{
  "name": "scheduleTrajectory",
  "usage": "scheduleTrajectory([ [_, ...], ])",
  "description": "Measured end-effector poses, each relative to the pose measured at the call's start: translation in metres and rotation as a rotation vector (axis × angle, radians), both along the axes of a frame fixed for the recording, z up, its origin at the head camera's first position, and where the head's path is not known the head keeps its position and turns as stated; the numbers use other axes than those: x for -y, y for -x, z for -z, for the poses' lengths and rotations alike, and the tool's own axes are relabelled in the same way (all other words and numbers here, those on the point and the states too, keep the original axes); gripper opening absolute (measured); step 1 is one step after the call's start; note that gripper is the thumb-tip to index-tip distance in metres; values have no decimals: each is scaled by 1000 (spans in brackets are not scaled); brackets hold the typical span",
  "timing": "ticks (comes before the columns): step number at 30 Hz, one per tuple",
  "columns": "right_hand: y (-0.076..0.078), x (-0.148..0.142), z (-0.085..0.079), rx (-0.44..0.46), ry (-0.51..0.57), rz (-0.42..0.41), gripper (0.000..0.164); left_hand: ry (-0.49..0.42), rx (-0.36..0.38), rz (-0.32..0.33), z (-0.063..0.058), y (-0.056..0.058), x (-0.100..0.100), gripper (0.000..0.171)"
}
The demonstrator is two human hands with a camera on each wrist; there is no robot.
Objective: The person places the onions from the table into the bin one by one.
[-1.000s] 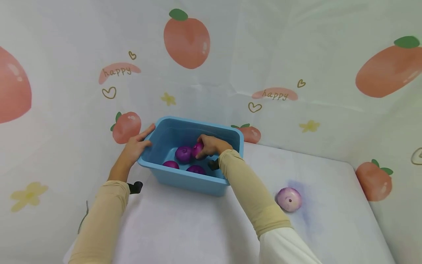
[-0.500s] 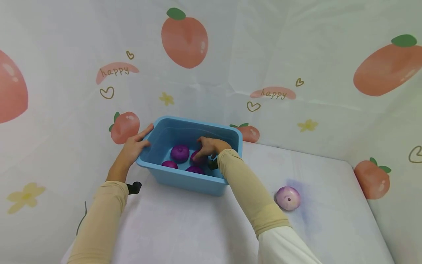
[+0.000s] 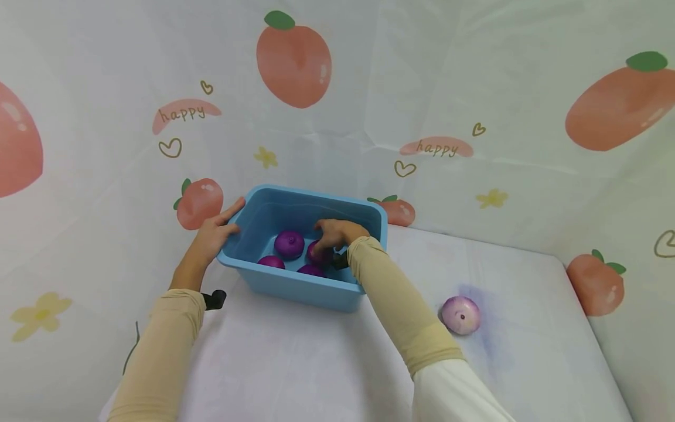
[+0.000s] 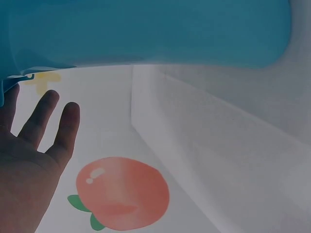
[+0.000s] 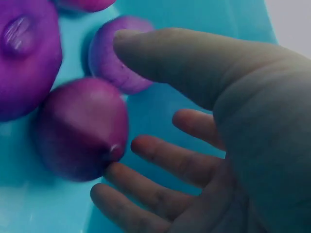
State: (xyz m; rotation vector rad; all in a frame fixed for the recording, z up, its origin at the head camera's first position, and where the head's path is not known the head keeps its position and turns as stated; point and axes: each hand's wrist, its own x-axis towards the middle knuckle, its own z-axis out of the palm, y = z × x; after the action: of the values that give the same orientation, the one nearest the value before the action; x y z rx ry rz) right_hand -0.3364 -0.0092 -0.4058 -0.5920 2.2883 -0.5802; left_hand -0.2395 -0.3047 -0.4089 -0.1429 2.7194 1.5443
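Observation:
A light blue plastic tub (image 3: 303,293) holds several purple onions. My left hand (image 3: 211,237) rests at the tub's left rim, thumb and index finger against the edge. In the left wrist view its other fingers (image 4: 65,133) are straight and spread below the tub. My right hand (image 3: 334,233) is down inside the tub over an onion (image 3: 319,255). The right wrist view shows its fingers spread, the thumb over one onion (image 5: 121,68) and the fingertips beside another onion (image 5: 82,131), with nothing gripped. Left of this hand sits one more onion (image 3: 289,244).
On the white-covered table (image 3: 295,357), a paler onion (image 3: 461,315) lies right of the tub, beside a purple stain. A white cloth wall (image 3: 348,135) printed with fruit stands close behind the tub. Two more onions are partly hidden by the tub's front wall.
My right hand has lowered an onion onto the tub floor and loosened its fingers from it. The neighbouring onion shifted slightly left. My left hand stays at the rim.

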Motion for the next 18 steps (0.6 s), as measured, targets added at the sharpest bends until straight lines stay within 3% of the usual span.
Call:
scheduleTrajectory([
  [7, -5, 1, -23, -135, 105, -126, 73, 0, -3, 2, 2, 1, 1, 64],
  [13, -20, -18, -55, -187, 203, -122, 62, 7, -2, 7, 2, 1, 2, 65],
  [18, -31, -55, -79, -271, 257, -88, 55, 8, 7, 11, 2, 1, 1, 65],
])
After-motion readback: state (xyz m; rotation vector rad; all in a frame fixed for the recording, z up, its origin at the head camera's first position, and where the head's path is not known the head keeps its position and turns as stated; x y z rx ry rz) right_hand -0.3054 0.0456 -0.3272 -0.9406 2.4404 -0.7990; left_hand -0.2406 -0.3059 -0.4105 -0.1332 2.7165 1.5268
